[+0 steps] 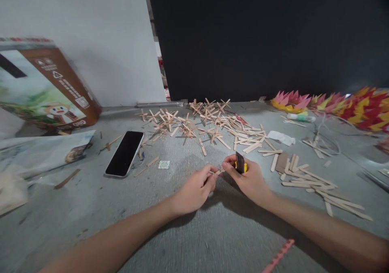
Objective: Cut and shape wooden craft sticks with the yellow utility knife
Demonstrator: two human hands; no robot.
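A small wooden craft stick (pixel 219 171) is pinched in my left hand (pixel 193 190), its end showing between thumb and fingertips. My right hand (pixel 252 181) is closed around a black and yellow tool (pixel 240 162) that looks like a utility knife, its black part pointing up. The right thumb and index fingertips meet at the stick's other end, so both hands are almost touching. Beyond them lies a pile of crossed craft sticks (pixel 188 125), with loose flat sticks (pixel 251 137) at its right side. More loose craft sticks (pixel 310 181) are scattered right of my right hand.
A black phone (pixel 124 153) lies left, in front of a brown printed box (pixel 74 90). Pink, yellow and red paper decorations (pixel 361 110) and a glue tube (pixel 300 118) are at the back right. A pink strip (pixel 278 256) lies near me. A dark panel (pixel 267 37) rises behind.
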